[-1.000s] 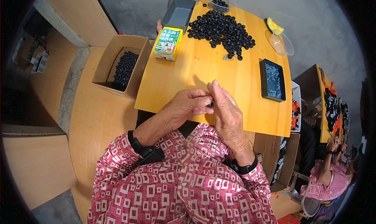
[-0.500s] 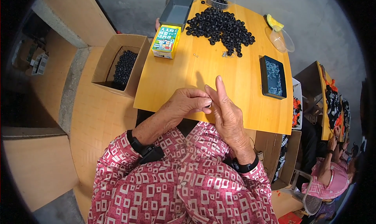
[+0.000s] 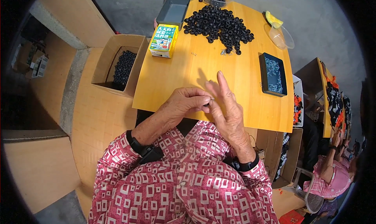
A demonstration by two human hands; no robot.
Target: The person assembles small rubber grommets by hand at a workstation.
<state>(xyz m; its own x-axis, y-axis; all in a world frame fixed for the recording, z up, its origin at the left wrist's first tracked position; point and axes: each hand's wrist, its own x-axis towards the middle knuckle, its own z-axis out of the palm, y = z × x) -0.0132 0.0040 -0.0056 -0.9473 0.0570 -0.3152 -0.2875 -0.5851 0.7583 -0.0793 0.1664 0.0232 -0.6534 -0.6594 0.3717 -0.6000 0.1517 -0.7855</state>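
Observation:
Over the table's near edge, my left hand pinches a small black ring-shaped piece between thumb and fingertips, which mostly hide it. A tiny glinting bit shows at the fingertips. My right hand is close against it, thumb at the piece and the other fingers stretched up and apart, slightly blurred. A heap of black ring-shaped pieces lies at the far side of the table. To the right, a dark tray holds many tiny clear pieces.
On the yellow wooden table stand a yellow-green box, a grey tray and clear tubs. A cardboard box with black pieces is at left. Another person works at a table on the right.
My right hand's fingers have spread and lifted away from the left hand's fingertips, while its thumb stays near. The left hand keeps its pinch in nearly the same place.

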